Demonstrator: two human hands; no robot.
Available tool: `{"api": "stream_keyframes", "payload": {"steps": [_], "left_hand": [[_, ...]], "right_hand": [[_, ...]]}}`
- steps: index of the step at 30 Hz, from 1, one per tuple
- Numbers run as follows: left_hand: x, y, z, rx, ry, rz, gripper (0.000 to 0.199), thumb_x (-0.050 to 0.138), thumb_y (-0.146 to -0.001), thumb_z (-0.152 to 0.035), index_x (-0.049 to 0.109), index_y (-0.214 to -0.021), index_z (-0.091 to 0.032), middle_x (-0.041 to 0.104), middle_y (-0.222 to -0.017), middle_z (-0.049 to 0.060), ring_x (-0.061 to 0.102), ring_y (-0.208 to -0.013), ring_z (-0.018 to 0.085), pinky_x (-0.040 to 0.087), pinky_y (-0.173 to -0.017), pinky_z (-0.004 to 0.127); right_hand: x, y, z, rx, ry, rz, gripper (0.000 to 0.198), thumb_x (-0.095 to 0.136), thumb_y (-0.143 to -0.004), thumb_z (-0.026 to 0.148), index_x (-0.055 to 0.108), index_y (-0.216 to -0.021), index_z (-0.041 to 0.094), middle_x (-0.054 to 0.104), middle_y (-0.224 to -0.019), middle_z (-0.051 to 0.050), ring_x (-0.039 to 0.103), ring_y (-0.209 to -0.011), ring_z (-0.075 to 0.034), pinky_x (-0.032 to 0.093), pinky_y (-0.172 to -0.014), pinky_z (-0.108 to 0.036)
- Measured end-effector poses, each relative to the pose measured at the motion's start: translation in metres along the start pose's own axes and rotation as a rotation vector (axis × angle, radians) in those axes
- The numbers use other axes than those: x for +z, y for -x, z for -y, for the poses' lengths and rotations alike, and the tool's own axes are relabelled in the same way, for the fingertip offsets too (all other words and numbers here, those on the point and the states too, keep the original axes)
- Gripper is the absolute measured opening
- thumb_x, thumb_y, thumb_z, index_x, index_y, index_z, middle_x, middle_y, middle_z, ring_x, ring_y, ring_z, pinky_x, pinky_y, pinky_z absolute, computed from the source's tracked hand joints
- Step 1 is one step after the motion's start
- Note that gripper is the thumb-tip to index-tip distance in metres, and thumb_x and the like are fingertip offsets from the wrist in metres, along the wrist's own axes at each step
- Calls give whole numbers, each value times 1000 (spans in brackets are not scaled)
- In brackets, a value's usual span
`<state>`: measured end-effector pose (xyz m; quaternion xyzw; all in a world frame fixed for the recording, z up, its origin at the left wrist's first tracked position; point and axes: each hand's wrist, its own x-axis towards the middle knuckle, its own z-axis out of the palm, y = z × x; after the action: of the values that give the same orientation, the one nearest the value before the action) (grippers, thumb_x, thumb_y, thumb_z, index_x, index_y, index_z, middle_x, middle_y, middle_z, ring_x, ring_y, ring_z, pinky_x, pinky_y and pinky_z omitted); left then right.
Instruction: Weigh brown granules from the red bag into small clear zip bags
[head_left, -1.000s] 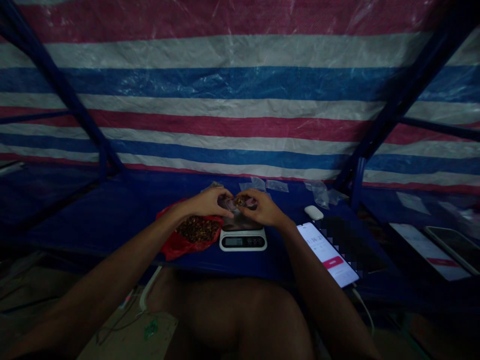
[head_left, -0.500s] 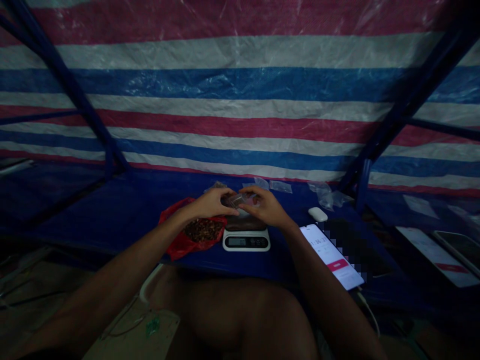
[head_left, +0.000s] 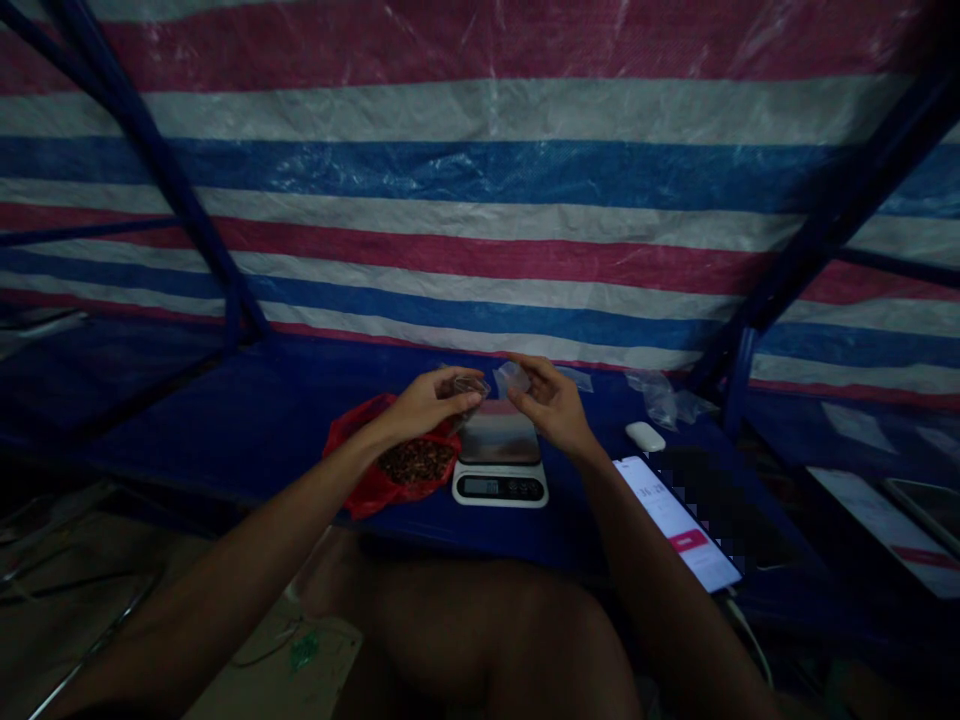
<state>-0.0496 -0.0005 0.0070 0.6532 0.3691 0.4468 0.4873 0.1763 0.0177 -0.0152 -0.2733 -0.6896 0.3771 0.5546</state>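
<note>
My left hand (head_left: 439, 402) pinches a small clear plastic bag (head_left: 471, 386) between thumb and fingers, above the back of a white digital scale (head_left: 501, 487). My right hand (head_left: 553, 402) is over the scale's back right corner, its thumb and index finger apart. Another clear plastic bag (head_left: 512, 378) shows just beyond its fingertips; I cannot tell whether they touch it. The scale's metal plate (head_left: 499, 445) holds nothing I can see. Left of the scale, partly under my left forearm, lies an open red plastic bag (head_left: 360, 490) of small brown pieces (head_left: 415, 460).
A lit phone (head_left: 679, 525) with a cable and a white earbud case (head_left: 645, 436) lie to the right on the blue table (head_left: 225, 420). Clear bags (head_left: 656, 398) lie at the back. Blue metal posts (head_left: 169, 180) and a striped tarp (head_left: 480, 170) stand behind.
My hands have moved apart; half a second ago they met over the scale at the clear plastic bag. The bag stays in my left hand, and more of the scale's plate shows.
</note>
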Motion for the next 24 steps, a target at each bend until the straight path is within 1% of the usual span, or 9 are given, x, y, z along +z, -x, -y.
{"api": "stream_keyframes", "payload": {"steps": [4, 6, 9, 11, 13, 15, 18, 21, 24], "left_hand": [[4, 3, -3, -34, 394, -237, 47, 78, -83, -42, 70, -123, -18, 76, -113, 11, 71, -101, 22, 57, -86, 33], [8, 5, -6, -74, 564, -295, 47, 71, -89, -45, 66, -127, -18, 74, -114, 11, 71, -99, 21, 59, -83, 33], [16, 9, -11, -126, 633, -323, 48, 60, -96, -49, 63, -131, -17, 74, -113, 11, 72, -91, 20, 61, -74, 33], [22, 12, -11, -137, 576, -331, 49, 58, -97, -51, 63, -132, -16, 74, -111, 12, 72, -85, 20, 60, -68, 31], [28, 15, -9, -136, 480, -320, 54, 57, -96, -55, 63, -133, -17, 76, -108, 11, 72, -81, 21, 59, -64, 31], [33, 18, -6, -125, 356, -283, 62, 55, -94, -63, 63, -137, -19, 78, -100, 10, 73, -77, 22, 59, -64, 32], [41, 23, -1, -92, 145, -224, 71, 48, -94, -71, 58, -146, -23, 79, -93, 9, 74, -77, 25, 58, -66, 35], [46, 26, 2, -17, -14, -255, 70, 42, -97, -70, 54, -149, -25, 78, -113, 10, 74, -93, 26, 58, -78, 36], [51, 28, 0, 63, -92, -358, 67, 38, -99, -68, 56, -147, -25, 66, -139, 10, 68, -115, 26, 55, -91, 35]], "right_hand": [[-3, 3, -4, 22, 168, 87, 46, 73, -80, 29, 59, -123, 23, 69, -117, -9, 67, -107, -26, 53, -94, -44], [-3, 6, -8, 11, 331, 163, 43, 71, -79, 24, 61, -121, 22, 69, -119, -9, 66, -110, -27, 52, -97, -46], [-2, 10, -9, 21, 486, 263, 39, 73, -78, 25, 65, -116, 21, 70, -118, -9, 65, -110, -27, 50, -98, -46], [0, 10, -6, 20, 501, 253, 41, 78, -79, 32, 66, -116, 21, 70, -119, -9, 64, -111, -27, 49, -98, -45], [2, 8, 0, 3, 438, 185, 38, 76, -83, 40, 67, -116, 22, 70, -118, -8, 64, -110, -26, 49, -97, -43], [4, 5, 8, -3, 339, 116, 30, 70, -90, 44, 69, -112, 23, 71, -113, -7, 65, -104, -23, 50, -89, -38], [5, 3, 13, 25, 230, 104, 23, 69, -92, 44, 73, -100, 23, 73, -100, -5, 66, -89, -20, 50, -77, -34], [6, 4, 11, 60, 164, 141, 23, 69, -91, 45, 73, -90, 22, 72, -90, -3, 65, -82, -18, 50, -77, -33], [7, 6, 8, 51, 168, 167, 28, 67, -92, 49, 71, -91, 22, 71, -86, -2, 64, -78, -17, 51, -75, -32]]}}
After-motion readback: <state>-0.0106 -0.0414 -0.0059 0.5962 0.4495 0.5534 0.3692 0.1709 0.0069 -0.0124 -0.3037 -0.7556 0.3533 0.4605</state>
